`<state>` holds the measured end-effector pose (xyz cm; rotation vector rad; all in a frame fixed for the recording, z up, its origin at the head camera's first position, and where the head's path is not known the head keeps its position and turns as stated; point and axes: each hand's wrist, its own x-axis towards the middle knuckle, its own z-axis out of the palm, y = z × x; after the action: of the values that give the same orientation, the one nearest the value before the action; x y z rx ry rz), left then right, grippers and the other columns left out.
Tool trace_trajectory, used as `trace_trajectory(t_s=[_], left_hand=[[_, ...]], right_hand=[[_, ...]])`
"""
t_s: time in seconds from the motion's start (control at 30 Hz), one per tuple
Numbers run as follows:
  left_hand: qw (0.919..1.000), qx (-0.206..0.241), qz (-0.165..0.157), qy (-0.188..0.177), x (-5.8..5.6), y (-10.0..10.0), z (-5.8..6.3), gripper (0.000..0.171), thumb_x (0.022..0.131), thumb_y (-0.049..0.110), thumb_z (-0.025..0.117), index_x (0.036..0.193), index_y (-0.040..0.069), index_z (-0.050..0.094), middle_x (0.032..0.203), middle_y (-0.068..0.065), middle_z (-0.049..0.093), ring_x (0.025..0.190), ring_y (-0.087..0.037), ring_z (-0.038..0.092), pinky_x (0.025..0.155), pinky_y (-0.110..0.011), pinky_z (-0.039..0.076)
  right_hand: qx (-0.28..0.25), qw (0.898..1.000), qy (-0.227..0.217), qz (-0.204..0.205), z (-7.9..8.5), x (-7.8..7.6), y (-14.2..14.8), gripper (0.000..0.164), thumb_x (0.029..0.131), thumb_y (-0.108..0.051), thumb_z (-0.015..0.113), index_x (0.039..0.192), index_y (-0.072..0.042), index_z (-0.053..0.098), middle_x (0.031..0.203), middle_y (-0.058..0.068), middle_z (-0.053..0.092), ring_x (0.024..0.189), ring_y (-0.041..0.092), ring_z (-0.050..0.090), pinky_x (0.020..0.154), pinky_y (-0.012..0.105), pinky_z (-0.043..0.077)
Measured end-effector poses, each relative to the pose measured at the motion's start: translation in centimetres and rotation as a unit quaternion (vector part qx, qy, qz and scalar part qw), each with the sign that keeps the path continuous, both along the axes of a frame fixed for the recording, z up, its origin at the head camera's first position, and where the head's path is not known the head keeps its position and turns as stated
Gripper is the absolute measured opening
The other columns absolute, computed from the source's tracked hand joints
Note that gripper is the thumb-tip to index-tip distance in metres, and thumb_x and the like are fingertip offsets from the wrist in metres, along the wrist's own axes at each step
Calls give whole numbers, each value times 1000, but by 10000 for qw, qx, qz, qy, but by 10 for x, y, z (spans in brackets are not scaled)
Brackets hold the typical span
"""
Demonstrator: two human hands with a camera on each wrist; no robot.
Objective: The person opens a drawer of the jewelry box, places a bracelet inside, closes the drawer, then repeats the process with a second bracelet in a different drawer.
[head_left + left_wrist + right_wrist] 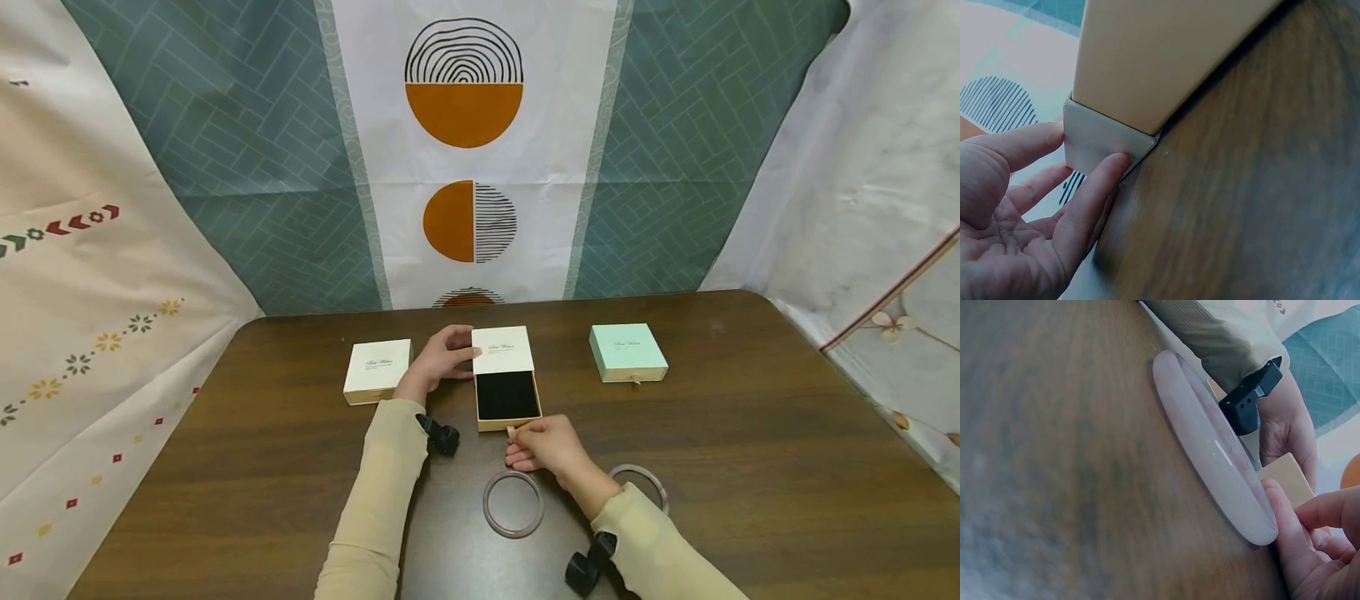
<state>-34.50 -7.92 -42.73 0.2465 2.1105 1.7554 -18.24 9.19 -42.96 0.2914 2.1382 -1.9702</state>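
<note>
1. The clear bangle is lying flat on the table in front of the middle box, near the right hand.
2. The second bangle is lying in front of the middle box and to its right, the right forearm and sleeve partly covering it.
3. The right hand is pinching the small tab on the near edge of the middle box's drawer.
4. The middle box is resting on the table between both hands, its drawer standing partway out toward the person and showing a black lining.
5. The left hand is grasping the middle box's cover at its left side, thumb and fingers pressing on it.
6. The white box is sitting left of the middle box, near the left wrist.
7. The mint box is sitting right of the middle box, well apart.
8. The patterned cloth is hanging behind the middle box.
</note>
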Motion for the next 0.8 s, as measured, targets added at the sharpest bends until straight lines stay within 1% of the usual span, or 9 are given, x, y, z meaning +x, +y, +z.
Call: trace_trajectory(t_s=[0.27,0.5,0.63,0.8], left_hand=[[10000,4,-3,-4,0,-1,3,58,92,10,63,144,9,38,139,-19,45,119,-36,54,79,-42,58],[10000,27,-15,6,0,0,0,58,92,10,63,144,8,38,138,-20,45,116,-37,56,77,-41,58],[10000,2,20,-9,-1,0,-1,58,92,10,63,144,10,38,138,-19,45,113,-37,58,77,-41,58],[10000,-30,28,-3,-1,0,-2,58,92,10,63,144,10,38,138,-19,45,114,-36,57,78,-41,58]], right_hand=[[-20,10000,11,19,1,-1,-1,20,91,1,55,91,20,62,62,7,65,52,8,63,54,25,57],[101,9999,-54,-80,1,1,-1,18,90,1,57,90,18,64,62,8,65,53,10,64,53,25,57],[66,9999,-59,-62,2,2,0,18,90,1,57,91,18,63,62,7,65,53,10,64,53,25,57],[72,9999,-74,-36,1,2,0,19,91,-1,57,91,18,63,62,7,65,53,10,64,54,25,57]])
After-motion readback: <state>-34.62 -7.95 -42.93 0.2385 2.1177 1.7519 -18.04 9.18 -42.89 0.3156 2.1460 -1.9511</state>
